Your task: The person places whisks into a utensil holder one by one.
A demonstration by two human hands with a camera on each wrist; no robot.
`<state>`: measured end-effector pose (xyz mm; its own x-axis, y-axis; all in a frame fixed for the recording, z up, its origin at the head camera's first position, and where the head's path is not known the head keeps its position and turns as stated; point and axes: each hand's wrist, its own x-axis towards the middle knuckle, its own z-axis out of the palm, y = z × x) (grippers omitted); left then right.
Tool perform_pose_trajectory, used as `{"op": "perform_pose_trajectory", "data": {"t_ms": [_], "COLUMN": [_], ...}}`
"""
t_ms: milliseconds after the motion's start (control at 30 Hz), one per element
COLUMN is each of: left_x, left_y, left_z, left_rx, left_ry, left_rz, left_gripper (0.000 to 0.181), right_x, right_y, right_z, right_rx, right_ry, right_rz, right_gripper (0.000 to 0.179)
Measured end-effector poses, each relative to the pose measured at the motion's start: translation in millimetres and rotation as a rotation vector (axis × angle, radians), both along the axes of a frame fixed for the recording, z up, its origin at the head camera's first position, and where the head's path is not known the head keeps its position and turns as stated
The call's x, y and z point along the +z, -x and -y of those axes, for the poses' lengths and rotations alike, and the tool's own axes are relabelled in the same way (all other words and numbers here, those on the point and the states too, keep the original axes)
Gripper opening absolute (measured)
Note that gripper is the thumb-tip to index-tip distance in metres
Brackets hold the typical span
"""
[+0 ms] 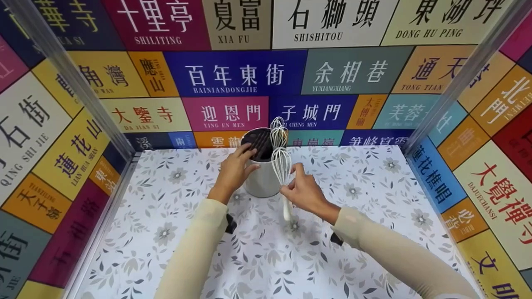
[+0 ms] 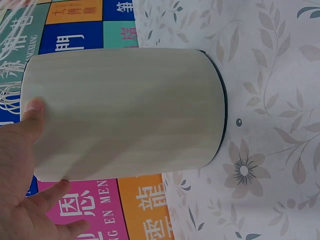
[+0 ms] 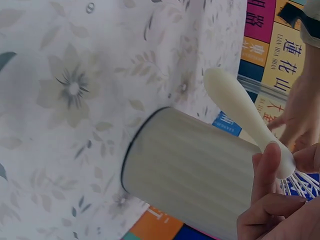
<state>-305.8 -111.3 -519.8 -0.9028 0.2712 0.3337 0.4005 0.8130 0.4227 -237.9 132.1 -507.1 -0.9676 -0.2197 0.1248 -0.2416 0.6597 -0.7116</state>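
A light grey canister [image 1: 262, 182] stands upright near the back of the table, its dark inside showing at the top. My left hand [image 1: 232, 168] holds it by the left of its rim, thumb against the outer wall [image 2: 125, 115] and the other fingers spread at the rim. Just right of the canister, my right hand [image 1: 305, 189] pinches a white whisk [image 1: 286, 209] between thumb and fingers, where its handle [image 3: 235, 100] meets the wires. The handle points down toward the table and the wires point up. More whisk wires [image 1: 277, 123] show behind, overlapping the canister's right rim.
A white tablecloth [image 1: 174, 249] with grey flowers and leaves covers the table. Panels of coloured street-name signs [image 1: 232, 74] stand behind and on both sides. Clear corner posts [image 1: 461, 70] rise at the back left and back right.
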Motion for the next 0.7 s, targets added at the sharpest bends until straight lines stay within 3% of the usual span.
{"op": "perform_pose_trajectory", "data": {"t_ms": [300,700], "left_x": [0.3,0.7], "left_y": [-0.5,0.0], "left_z": [-0.4,-0.5], "left_rx": [-0.003,0.012], "left_ry": [-0.009,0.009], "left_rz": [0.02,0.03], "left_gripper": [0.054,0.055], "right_x": [33.9,59.0], "right_y": [18.1,44.3], "right_z": [9,19], "right_rx": [-0.025,-0.078], "right_ry": [0.084,0.129], "right_rz": [-0.026,-0.128], "right_gripper": [0.044,0.046]}}
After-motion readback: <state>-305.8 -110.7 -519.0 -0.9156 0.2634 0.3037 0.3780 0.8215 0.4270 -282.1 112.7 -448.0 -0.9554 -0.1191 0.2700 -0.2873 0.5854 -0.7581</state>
